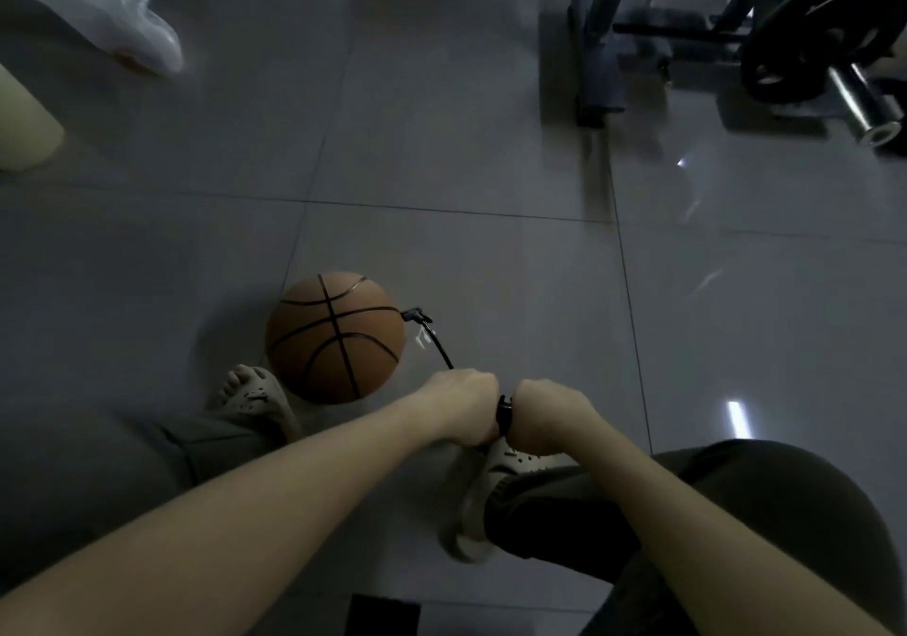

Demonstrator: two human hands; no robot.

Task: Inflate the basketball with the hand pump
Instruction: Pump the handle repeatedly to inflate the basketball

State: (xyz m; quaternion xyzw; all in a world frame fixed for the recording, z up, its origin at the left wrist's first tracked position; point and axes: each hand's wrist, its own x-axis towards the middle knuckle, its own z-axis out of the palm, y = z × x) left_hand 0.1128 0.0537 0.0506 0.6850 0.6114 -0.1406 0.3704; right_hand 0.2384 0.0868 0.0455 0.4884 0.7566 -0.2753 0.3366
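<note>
Your left hand (466,402) and right hand (549,412) are both closed into fists, knuckles up, side by side and almost touching. Each is curled round one end of the pump handle (504,414). Only a short black section of it shows in the gap between the fists. The pump body below is hidden by your hands, so I cannot tell how it stands.

A thin black hose (439,348) emerges from behind your left fist and runs up and to the left. It ends in a black connector (416,315) that meets the right side of the basketball (336,336). Whether the needle is seated is too small to tell.

The basketball rests on the grey tiled floor (441,144), just beyond your left hand. It lies just beside your left foot (253,397), which wears a pale perforated sandal. Your right foot (491,483), in a matching sandal, sits directly below your fists. Both legs are in dark trousers.

A crumpled clear plastic bag (132,21) lies at the far left, well apart from the ball. A pale cylindrical object (24,120) is at the left edge. At the far right stands a metal frame with a black weight plate (814,36) on a chromed bar (868,115). The lighting is dim.
</note>
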